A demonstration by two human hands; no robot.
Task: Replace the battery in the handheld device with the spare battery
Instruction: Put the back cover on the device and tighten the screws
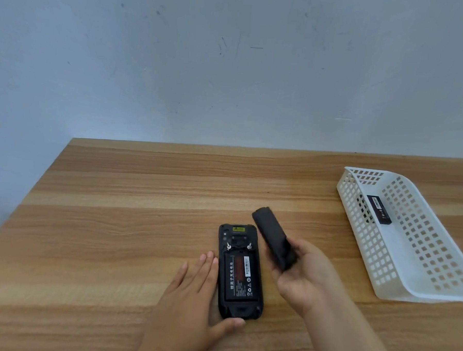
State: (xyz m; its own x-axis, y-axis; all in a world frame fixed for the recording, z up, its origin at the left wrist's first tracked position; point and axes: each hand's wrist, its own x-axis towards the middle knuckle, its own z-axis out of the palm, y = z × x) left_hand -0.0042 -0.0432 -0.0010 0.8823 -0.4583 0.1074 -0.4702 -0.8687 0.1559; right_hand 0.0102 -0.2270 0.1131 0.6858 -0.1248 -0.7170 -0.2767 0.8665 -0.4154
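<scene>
**Back cover off, old battery next**

Fingers of the right hand (298, 270) are wrapped around the black back cover (274, 238), which is lifted clear of the wooden worktop (116, 196) and tilted, its far end pointing away from the palm. Left-hand fingers (205, 268) lie flat and spread, holding nothing, pressed along the left edge of the handheld device (240, 272), with the thumb curled under its near end.

To do this step well, I'd set the cover down on bare worktop just beyond the right fingertips, keep the left hand bracing the device so it cannot slide, then pry the battery out from an end rather than the middle.

Lying face down between the two hands, the device shows an open bay. Its fitted battery (240, 276) sits flush inside, black with a white-printed label, just right of the left fingertips. Two small metal screws (228, 246) stand above the bay. Well to the right of the right-hand fingers, the spare battery (378, 210) lies in a white perforated basket (356, 230).
</scene>
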